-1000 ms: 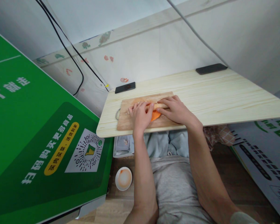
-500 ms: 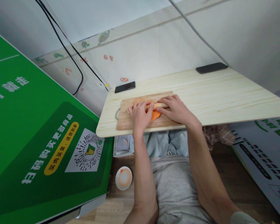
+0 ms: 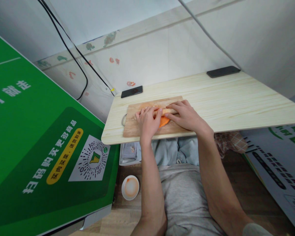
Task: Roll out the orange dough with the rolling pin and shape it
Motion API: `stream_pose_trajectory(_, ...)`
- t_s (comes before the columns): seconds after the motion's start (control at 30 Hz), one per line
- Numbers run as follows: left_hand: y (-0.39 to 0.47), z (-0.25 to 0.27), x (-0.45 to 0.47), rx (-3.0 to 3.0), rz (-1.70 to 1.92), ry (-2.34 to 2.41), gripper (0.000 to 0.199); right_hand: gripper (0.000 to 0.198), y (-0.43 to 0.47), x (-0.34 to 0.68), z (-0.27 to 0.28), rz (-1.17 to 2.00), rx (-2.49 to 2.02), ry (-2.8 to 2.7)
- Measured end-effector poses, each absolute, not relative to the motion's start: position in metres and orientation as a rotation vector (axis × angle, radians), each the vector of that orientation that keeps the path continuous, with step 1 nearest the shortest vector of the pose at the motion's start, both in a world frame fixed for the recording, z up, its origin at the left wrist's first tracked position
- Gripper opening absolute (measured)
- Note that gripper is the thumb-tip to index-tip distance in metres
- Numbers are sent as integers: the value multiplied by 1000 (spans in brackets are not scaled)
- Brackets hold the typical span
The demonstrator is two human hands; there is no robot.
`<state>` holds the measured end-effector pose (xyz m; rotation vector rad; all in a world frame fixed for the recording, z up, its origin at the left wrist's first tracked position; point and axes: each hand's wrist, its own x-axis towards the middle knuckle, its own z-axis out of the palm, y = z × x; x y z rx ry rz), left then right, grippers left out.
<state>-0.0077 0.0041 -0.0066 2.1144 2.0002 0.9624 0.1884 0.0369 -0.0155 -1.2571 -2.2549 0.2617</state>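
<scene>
A short wooden rolling pin (image 3: 165, 112) lies across a flat piece of orange dough (image 3: 164, 122), on top of a wooden cutting board (image 3: 132, 126). My left hand (image 3: 149, 122) is closed over the pin's left part, its fingers curved over the wood. Over the right part rests my right hand (image 3: 186, 115), thumb on the near side and fingers on the far side. Much of the dough's left side is covered by my left hand. Orange smears and small pale bits show on the board behind the pin.
The pale tabletop (image 3: 236, 98) carries a black phone (image 3: 132, 92) at back left and another dark phone (image 3: 223, 71) at back right. Below the table stand a bowl (image 3: 130, 187) with orange residue and a white tray (image 3: 130, 154). A green panel (image 3: 46, 141) borders the left.
Hardly anything differs. My hands, the rolling pin and the dough keep almost the same place; my right wrist has shifted very slightly.
</scene>
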Motion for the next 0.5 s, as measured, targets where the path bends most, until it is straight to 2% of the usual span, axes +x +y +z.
stream_pose_trajectory(0.5,3,-5,-7,2114,952,2009,26,45,37,188,-16,260,-1244,-2238)
